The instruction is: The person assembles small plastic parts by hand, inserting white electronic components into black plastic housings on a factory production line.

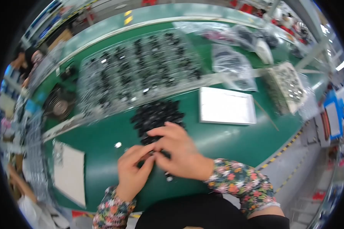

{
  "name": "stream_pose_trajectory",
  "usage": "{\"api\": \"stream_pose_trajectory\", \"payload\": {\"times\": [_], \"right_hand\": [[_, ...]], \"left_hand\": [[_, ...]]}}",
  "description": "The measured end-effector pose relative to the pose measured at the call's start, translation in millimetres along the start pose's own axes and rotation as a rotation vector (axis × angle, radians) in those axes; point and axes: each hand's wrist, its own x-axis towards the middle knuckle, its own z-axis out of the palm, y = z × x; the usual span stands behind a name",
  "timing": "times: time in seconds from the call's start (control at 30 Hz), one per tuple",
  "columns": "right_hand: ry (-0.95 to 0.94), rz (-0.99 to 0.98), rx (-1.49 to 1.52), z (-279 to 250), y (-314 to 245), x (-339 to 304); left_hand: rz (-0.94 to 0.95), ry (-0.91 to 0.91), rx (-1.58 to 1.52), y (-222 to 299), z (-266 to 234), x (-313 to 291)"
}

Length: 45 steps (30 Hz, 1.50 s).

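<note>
My left hand [135, 168] and my right hand [184, 152] meet over the near middle of the green table. Thumbs and fingers of both are pinched together around a small black part [144, 162], mostly hidden by the fingers and blurred. Just beyond the fingertips lies a heap of small black parts [156, 114], its near edge partly covered by my right hand. A small silvery piece [118, 145] lies left of my hands. Another small dark piece with a pale end [168, 176] shows below my right hand. Flowered sleeves cover both forearms.
Behind the heap, clear plastic trays [137, 68] hold rows of black parts. A shallow white box [227, 107] stands right of it, near clear plastic bags [233, 65] and a block of packed parts [284, 87]. A pale sheet [69, 171] lies at left, near a small fan [59, 105].
</note>
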Motion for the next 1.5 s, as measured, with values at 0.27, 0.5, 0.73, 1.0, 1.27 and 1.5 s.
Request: {"api": "stream_pose_trajectory", "payload": {"times": [0.27,0.5,0.73,1.0,1.27,1.5], "right_hand": [[-0.231,0.191,0.084,-20,-16,3],[-0.145,-0.041,-0.124,-20,-12,3],[-0.125,-0.176,-0.269,-20,-14,1],[-0.087,-0.199,-0.277,-23,-11,-2],[-0.372,-0.044,-0.295,-63,-4,9],[-0.406,0.121,-0.46,-91,7,-1]], "left_hand": [[-0.042,0.045,-0.249,-3,-6,-3],[-0.076,0.011,-0.316,-1,-7,-4],[-0.168,-0.009,-0.466,-3,-7,-5],[-0.213,-0.058,-0.644,-6,-11,-6],[-0.152,-0.036,-0.594,0,-14,-4],[-0.032,-0.131,0.09,5,6,-8]]}}
